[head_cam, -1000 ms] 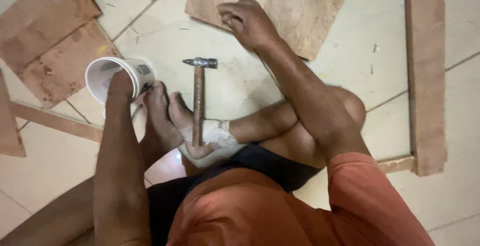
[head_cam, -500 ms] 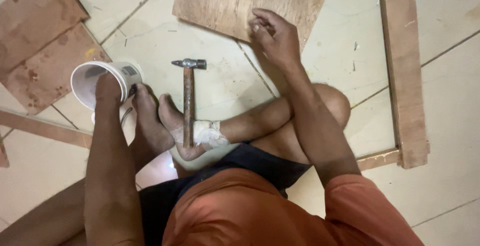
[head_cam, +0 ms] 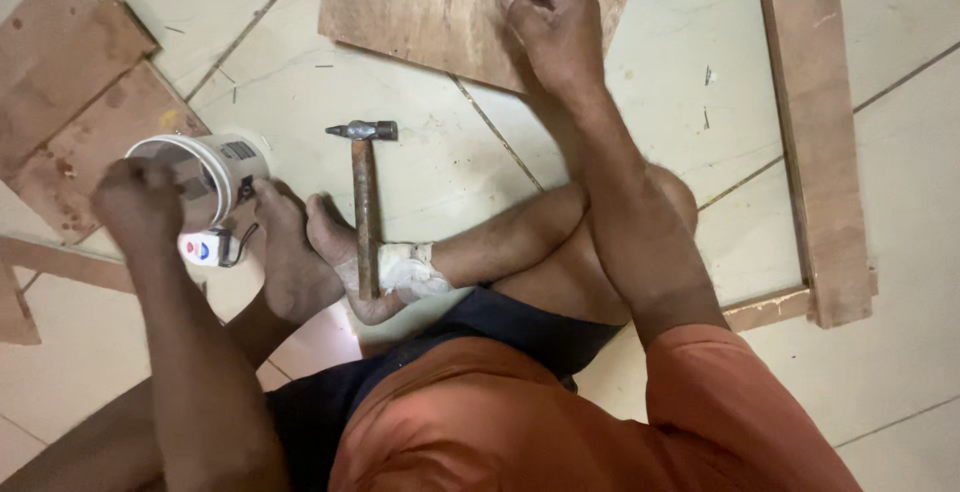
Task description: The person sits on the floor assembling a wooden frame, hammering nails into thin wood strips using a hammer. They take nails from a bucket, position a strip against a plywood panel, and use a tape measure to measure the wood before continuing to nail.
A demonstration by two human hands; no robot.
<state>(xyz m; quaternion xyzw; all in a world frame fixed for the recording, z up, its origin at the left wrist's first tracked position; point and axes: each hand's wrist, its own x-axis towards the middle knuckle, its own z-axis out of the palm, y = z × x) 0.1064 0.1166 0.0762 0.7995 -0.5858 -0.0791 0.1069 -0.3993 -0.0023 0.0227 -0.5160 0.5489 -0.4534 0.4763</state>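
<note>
Versus half a second ago, I see the left hand has pulled up out of the white plastic tub; before, it reached down inside. It now sits at the tub's near rim as a blurred, closed fist; I cannot tell if it pinches anything. The right hand stays on the plywood sheet, roughly where it was. The tub is white, round, open-topped, tipped toward the camera, with a dark label on its side. It stands on the tiled floor just left of the bare feet, beside a plywood offcut. Right fingers are curled, tips bunched against the plywood; whether they hold something small, I cannot tell. A hammer lies between tub and legs, handle resting on a foot.
</note>
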